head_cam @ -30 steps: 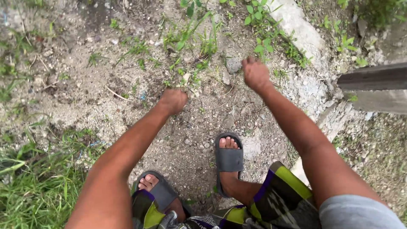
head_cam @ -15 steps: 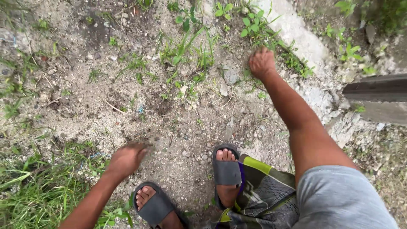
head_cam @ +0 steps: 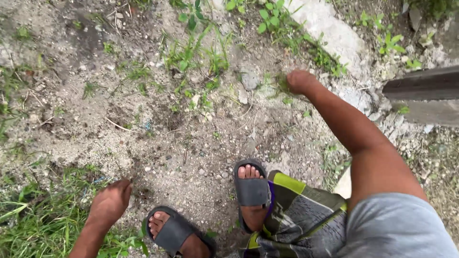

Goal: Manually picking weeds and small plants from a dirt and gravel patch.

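Bare dirt ground [head_cam: 143,119] with pebbles and scattered weeds. Right hand [head_cam: 300,81] is stretched forward, arm nearly straight, fist closed on a small weed tuft [head_cam: 283,86] beside a flat grey stone [head_cam: 249,80] and below a pale concrete slab [head_cam: 334,33]. Left hand [head_cam: 110,204] hangs low at lower left, fingers loosely curled, grip looks empty, over the edge of the grass patch [head_cam: 38,224], just left of the left sandal [head_cam: 174,231]. Right sandal [head_cam: 252,188] is planted mid-frame on the dirt. A dark beam [head_cam: 420,85] sits at the right edge. Versus half a second ago: left hand dropped lower toward the grass; right hand shifted down onto the tuft by the slab.
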